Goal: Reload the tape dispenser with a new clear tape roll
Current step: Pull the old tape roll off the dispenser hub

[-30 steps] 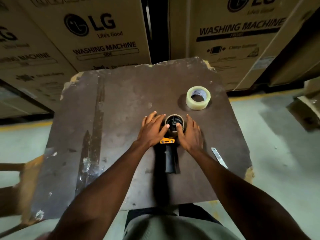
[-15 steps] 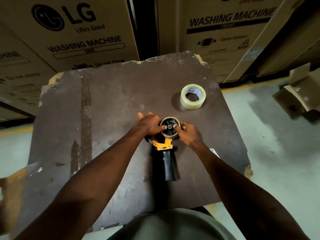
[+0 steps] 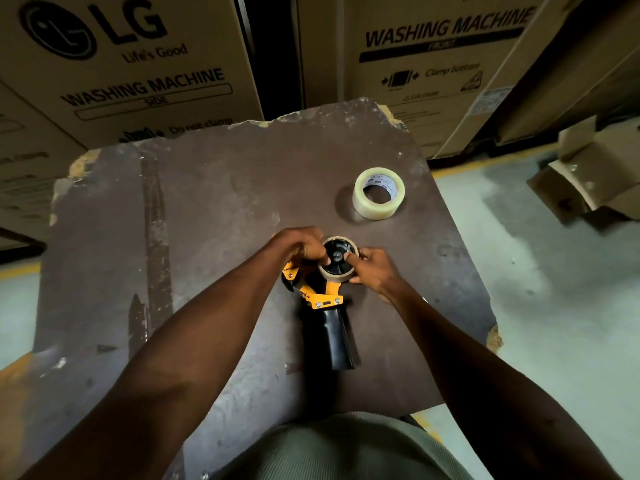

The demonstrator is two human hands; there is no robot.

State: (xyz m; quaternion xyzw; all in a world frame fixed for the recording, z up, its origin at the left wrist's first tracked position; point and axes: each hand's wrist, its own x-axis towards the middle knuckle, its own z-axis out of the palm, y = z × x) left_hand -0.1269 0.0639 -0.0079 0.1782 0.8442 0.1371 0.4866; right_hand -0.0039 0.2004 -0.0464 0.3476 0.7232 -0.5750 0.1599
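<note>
On the worn dark-brown table [image 3: 214, 209], both the left hand [image 3: 302, 245] and right hand [image 3: 372, 271] pinch the spent brown cardboard core [image 3: 337, 276] on the yellow-and-black tape dispenser [image 3: 327, 308], the new clear tape roll [image 3: 378, 193] lying well apart beyond.

Tabletop [image 3: 214, 209] was rough, matt brown board, edges chipped. Tape roll [image 3: 379, 193] was glossy clear film. Dispenser [image 3: 323, 297]: yellow painted metal, glossy black plastic handle. Boxes [image 3: 131, 64] matt cardboard.
</note>
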